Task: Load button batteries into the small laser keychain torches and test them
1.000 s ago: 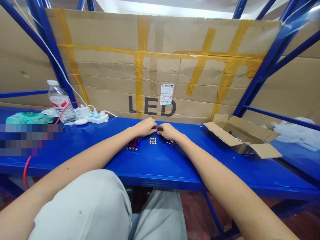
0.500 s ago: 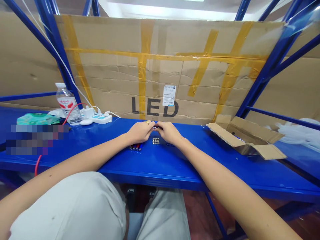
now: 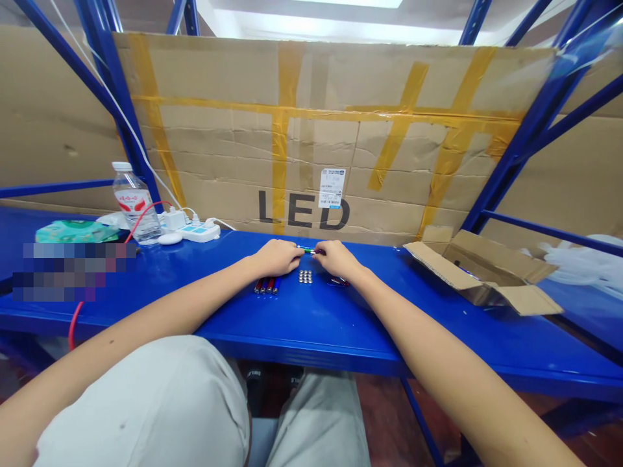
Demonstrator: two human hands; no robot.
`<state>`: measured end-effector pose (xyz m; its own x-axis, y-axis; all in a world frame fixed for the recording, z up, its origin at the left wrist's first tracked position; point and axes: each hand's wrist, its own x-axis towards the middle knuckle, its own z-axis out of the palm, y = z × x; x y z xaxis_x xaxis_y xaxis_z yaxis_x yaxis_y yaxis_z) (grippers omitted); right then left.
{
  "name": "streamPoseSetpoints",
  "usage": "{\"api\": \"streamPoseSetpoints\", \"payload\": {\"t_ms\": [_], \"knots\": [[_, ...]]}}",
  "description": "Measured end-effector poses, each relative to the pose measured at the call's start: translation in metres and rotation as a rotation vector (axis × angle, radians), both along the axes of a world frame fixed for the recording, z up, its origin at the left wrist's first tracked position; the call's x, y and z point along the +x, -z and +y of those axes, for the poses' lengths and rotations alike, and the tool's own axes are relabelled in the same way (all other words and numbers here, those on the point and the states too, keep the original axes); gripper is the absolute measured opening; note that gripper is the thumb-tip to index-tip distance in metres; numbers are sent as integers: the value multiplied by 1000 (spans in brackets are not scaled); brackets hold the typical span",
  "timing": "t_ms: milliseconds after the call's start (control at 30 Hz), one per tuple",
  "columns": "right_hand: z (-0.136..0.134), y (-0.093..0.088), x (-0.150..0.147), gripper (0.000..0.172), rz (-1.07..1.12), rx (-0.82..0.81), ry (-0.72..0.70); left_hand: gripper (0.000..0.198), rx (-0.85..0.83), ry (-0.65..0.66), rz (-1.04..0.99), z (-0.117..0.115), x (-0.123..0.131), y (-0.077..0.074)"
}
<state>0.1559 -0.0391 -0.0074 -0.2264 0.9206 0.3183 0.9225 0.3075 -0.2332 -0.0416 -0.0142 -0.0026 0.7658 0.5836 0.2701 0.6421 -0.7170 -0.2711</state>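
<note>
My left hand (image 3: 280, 256) and my right hand (image 3: 335, 257) meet over the blue bench (image 3: 311, 324), both pinched on the ends of a small green pen-like stick (image 3: 307, 250) held between them. Just below my left hand lies a short row of red and blue sticks (image 3: 267, 285) side by side. A tight cluster of small silver button cells (image 3: 305, 277) sits between my wrists. Under my right wrist a few more small coloured pieces (image 3: 339, 282) show, partly hidden.
An open cardboard box (image 3: 481, 272) lies at the right. At the back left stand a water bottle (image 3: 134, 204), a white power strip (image 3: 195, 230) with a red cable, and a green packet (image 3: 75, 231). A taped cardboard wall marked LED (image 3: 304, 209) backs the bench.
My hands have drawn slightly apart, so the green stick now shows between them. The view has shifted a little; the things on the bench have not moved.
</note>
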Motion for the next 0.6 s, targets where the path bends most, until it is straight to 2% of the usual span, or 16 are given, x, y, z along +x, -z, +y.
{"api": "streamPoseSetpoints", "payload": {"t_ms": [233, 400, 600], "knots": [[2, 2, 3, 17, -57, -36, -2, 23, -107, 84, 17, 7, 14, -11], [2, 1, 3, 16, -58, -41, -4, 21, -153, 192, 24, 16, 24, -9], [1, 2, 4, 16, -36, -79, 11, 20, -206, 205, -23, 24, 23, -7]]}}
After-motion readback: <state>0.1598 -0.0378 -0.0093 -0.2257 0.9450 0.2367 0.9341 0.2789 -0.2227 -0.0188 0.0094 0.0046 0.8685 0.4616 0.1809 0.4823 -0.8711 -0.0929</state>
